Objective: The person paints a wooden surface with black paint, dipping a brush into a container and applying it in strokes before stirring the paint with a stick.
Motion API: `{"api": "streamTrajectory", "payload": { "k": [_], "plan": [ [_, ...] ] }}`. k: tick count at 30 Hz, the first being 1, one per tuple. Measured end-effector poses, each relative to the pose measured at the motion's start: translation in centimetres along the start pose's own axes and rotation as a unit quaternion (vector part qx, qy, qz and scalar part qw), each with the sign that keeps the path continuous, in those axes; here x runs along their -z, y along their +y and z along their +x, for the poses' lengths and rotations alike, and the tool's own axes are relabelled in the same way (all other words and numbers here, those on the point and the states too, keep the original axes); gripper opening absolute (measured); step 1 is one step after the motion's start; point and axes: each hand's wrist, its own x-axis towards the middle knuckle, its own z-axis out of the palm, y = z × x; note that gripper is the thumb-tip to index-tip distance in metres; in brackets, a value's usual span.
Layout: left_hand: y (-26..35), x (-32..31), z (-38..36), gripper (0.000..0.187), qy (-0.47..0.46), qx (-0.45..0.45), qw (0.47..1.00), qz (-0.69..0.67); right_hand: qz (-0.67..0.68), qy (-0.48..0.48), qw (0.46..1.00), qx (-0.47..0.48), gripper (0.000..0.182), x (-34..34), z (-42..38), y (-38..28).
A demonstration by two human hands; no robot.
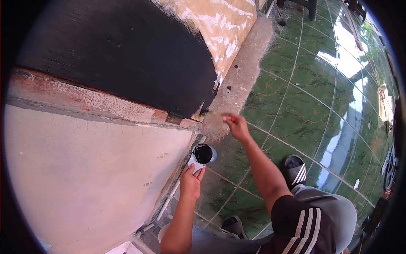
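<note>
My left hand [190, 183] is wrapped round the base of a white cup [196, 164] with black paint [203, 153] in it. To its upper right, my right hand [237, 127] is closed on a thin paintbrush [215, 113]. The brush's tip is at the lower corner of a board [148, 55], which is mostly coated black. Bare tan wood with white streaks [224, 29] shows along the board's far part. The cup is below this corner, beside the wall's edge.
A pinkish wall [97, 169] with a rough ledge [84, 97] fills the left. Green tiles [296, 114] and a rough concrete strip [237, 80] lie to the right. My sandalled feet [295, 169] are below. A thin pipe [169, 195] runs along the wall's base.
</note>
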Motion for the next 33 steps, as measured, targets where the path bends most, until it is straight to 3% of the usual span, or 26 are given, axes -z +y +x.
{"api": "streamTrajectory", "payload": {
  "k": [3, 7, 9, 13, 20, 21, 24, 25, 28, 33],
  "plan": [
    [0.2, 0.0, -0.1, 0.028, 0.005, 0.001, 1.0, 0.006, 0.036, 0.072, 0.997, 0.02, 0.026, 1.6, 5.4, -0.8],
    [0.2, 0.2, 0.4, 0.028, 0.006, 0.011, 1.0, 0.005, 0.113, 0.188, 0.975, 0.037, 0.031, 2.2, 6.6, -1.5],
    [-0.3, 0.6, 0.9, 0.028, 0.013, 0.013, 1.0, 0.01, 0.077, 0.169, 0.983, 0.01, 0.033, 1.1, 4.4, -1.2],
    [-1.1, 0.7, 2.1, 0.029, 0.017, 0.025, 1.0, 0.003, 0.13, 0.068, 0.988, -0.039, 0.033, -4.2, -1.6, 2.2],
    [-1.4, 0.4, 2.8, 0.027, 0.003, 0.029, 0.999, 0.022, 0.212, 0.241, 0.947, -0.017, 0.032, -3.6, -2.2, -1.9],
    [-1.4, 0.6, 3.0, 0.028, 0.004, 0.028, 0.999, 0.023, 0.214, 0.233, 0.949, 0.004, 0.033, -4.3, -1.8, -1.8],
    [-2.2, 1.2, 3.4, 0.028, 0.006, 0.031, 0.999, 0.034, 0.024, 0.116, 0.987, -0.106, 0.03, -6.2, -3.2, -1.5],
    [-2.2, 1.1, 3.6, 0.029, 0.005, 0.032, 0.999, 0.041, 0.044, 0.108, 0.993, -0.016, 0.028, -7.1, -3.8, -0.3],
    [-2.6, 1.3, 3.4, 0.028, 0.007, 0.033, 0.999, 0.038, 0.066, 0.048, 0.997, -0.017, 0.028, -5.3, -6.1, 1.4],
    [-3.3, 1.1, 3.2, 0.029, 0.004, 0.045, 0.999, 0.027, 0.096, 0.212, 0.972, 0.018, 0.027, -4.4, -3.2, 0.0]
  ]
}}
